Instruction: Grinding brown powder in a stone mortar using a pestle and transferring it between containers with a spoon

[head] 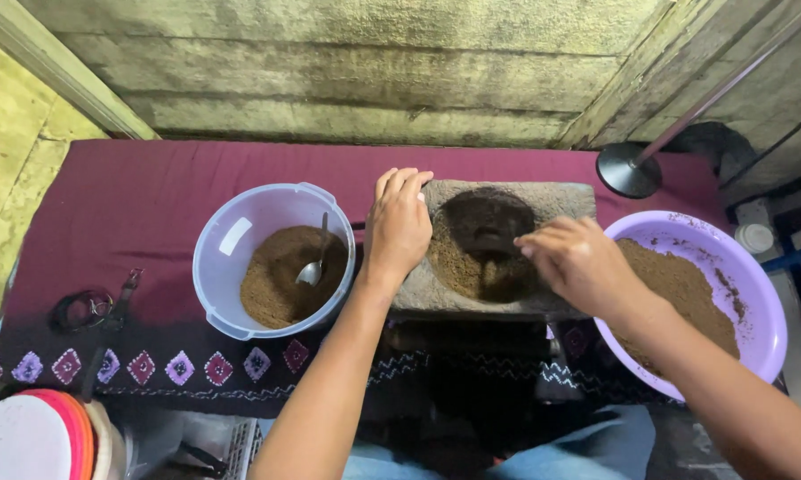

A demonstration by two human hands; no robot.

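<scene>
A grey stone mortar block (568, 201) sits in the middle of the maroon cloth, its round hollow holding brown powder (472, 267). My left hand (398, 222) lies flat on the block's left edge, fingers together and pointing away from me. My right hand (578, 260) hovers over the hollow's right side, fingers bent around a dark pestle (488, 238) that dips into the hollow. To the left a pale blue plastic bowl (232, 233) holds brown powder and a metal spoon (314, 267). To the right a purple bowl (756, 293) holds more brown powder.
The maroon cloth (152, 187) with a patterned dark border covers the low table against a wooden wall. A round black lamp base (630, 171) with a slanted pole stands at the back right. A dark ring-shaped object (82, 309) lies at left. Stacked coloured plates (45, 436) sit bottom left.
</scene>
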